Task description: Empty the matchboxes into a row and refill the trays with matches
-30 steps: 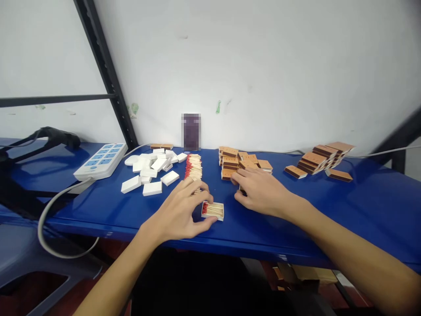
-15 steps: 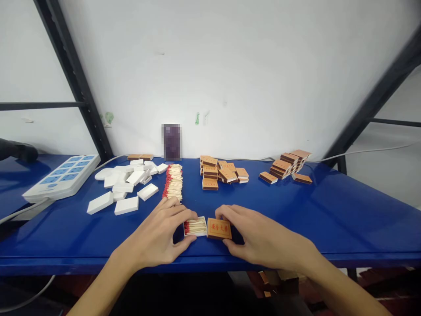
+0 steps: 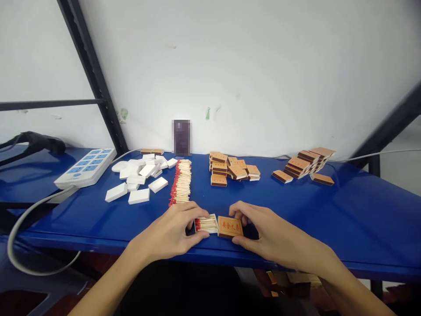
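Observation:
Near the table's front edge, my left hand point(image 3: 177, 229) grips a white matchbox tray point(image 3: 213, 229) between thumb and fingers. Red-headed matches point(image 3: 206, 223) lie side by side in it. To its right, my right hand point(image 3: 258, 226) holds a brown matchbox sleeve point(image 3: 229, 226) with red lettering, thumb at the near side and fingers at the far side. Tray and sleeve lie end to end, close together; whether they touch I cannot tell. Just beyond my left hand stretches a long row of loose matches point(image 3: 182, 180).
White trays point(image 3: 138, 196) lie heaped at the left, beside a power strip point(image 3: 85, 167). Brown matchboxes point(image 3: 219, 180) are piled at the back middle, and more matchboxes point(image 3: 298, 164) are stacked at the right. A pixelated dark rectangle point(image 3: 182, 138) leans against the wall.
The camera view has swung slightly left, so everything sits further right. Both hands keep their hold on the tray and the sleeve, which stay end to end.

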Demonstrator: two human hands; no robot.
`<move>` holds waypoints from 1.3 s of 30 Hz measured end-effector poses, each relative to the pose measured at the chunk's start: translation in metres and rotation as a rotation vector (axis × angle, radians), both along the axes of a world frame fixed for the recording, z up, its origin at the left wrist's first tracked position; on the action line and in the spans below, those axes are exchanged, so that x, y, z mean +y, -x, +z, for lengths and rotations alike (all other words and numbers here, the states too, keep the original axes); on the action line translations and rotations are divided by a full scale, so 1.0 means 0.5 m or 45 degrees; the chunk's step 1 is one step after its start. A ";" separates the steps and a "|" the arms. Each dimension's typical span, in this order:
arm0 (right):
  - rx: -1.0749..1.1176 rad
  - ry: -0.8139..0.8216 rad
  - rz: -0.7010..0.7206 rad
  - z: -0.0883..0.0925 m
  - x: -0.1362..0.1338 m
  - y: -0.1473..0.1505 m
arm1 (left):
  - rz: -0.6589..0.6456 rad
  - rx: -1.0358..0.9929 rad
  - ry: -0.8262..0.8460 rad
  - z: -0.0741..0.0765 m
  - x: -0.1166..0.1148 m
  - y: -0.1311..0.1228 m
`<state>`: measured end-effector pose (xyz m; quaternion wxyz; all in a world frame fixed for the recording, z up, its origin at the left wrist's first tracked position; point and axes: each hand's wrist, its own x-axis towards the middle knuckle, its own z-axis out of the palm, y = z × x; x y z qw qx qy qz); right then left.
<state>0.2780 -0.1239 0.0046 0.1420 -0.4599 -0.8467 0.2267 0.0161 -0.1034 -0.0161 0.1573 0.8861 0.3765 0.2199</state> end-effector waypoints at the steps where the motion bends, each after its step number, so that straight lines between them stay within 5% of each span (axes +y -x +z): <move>1: -0.002 -0.001 -0.010 0.001 -0.002 0.001 | 0.013 -0.002 -0.007 0.000 0.000 -0.002; 24: -0.050 -0.201 0.001 -0.023 0.035 -0.025 | -0.082 -0.085 0.051 -0.006 0.001 -0.005; 33: -0.062 -0.122 -0.037 0.012 0.024 -0.047 | -0.080 -0.086 0.053 -0.008 0.002 -0.011; 39: -0.068 -0.196 -0.086 -0.022 0.001 -0.034 | -0.081 -0.102 0.042 -0.010 0.006 -0.012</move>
